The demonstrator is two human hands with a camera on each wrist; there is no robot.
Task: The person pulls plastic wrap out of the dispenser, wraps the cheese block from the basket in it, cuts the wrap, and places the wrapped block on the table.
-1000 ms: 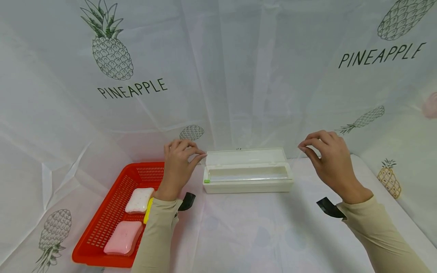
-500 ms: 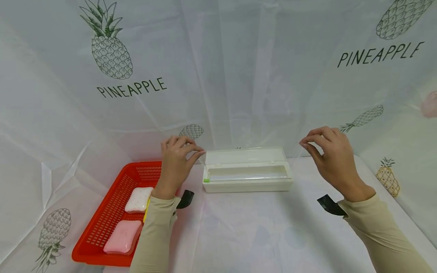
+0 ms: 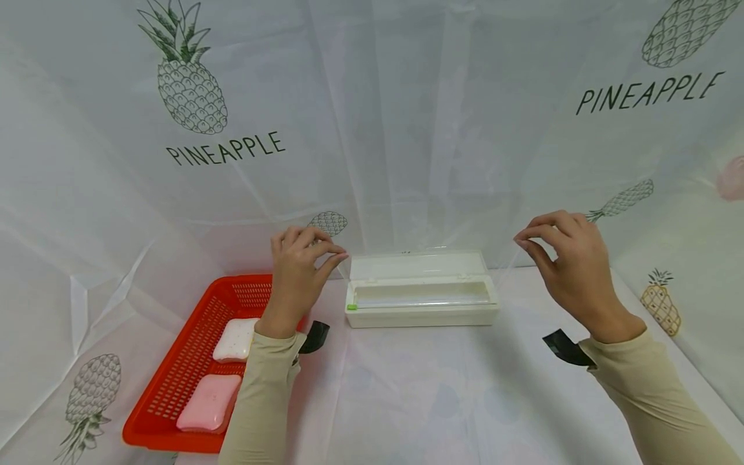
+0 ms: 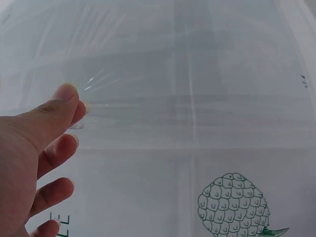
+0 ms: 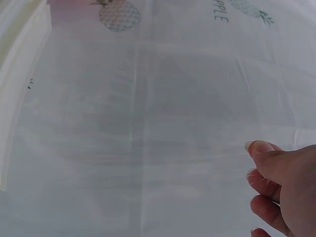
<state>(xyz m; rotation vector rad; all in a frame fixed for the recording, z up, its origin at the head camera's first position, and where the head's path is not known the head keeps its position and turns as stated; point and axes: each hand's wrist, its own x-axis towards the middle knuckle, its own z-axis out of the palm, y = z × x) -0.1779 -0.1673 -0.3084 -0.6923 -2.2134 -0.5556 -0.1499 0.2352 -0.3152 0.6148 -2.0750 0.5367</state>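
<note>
A white plastic-wrap dispenser [image 3: 421, 318] stands on the table with its lid raised and a shiny roll inside. Clear plastic wrap [image 4: 138, 106] stretches up from it between the two hands, creased near the left thumb. My left hand [image 3: 298, 281] pinches one corner between thumb and forefinger, left of the lid. The opposite corner is pinched by my right hand [image 3: 568, 274], out to the right and above the table. Both hands' other fingers are loosely bent. A small green tab [image 3: 352, 307] shows at the left of the dispenser's front edge.
A red plastic basket [image 3: 180, 365] sits at the left, partly behind the left forearm. Inside lie a pink bar of soap [image 3: 209, 403] and a white speckled one [image 3: 235, 340]. A pineapple-print sheet [image 3: 407, 142] hangs close behind the dispenser.
Both hands have risen a little and drifted slightly apart, drawing the plastic wrap higher. The left forearm now covers the yellow item in the basket. The dispenser has stayed in place.
</note>
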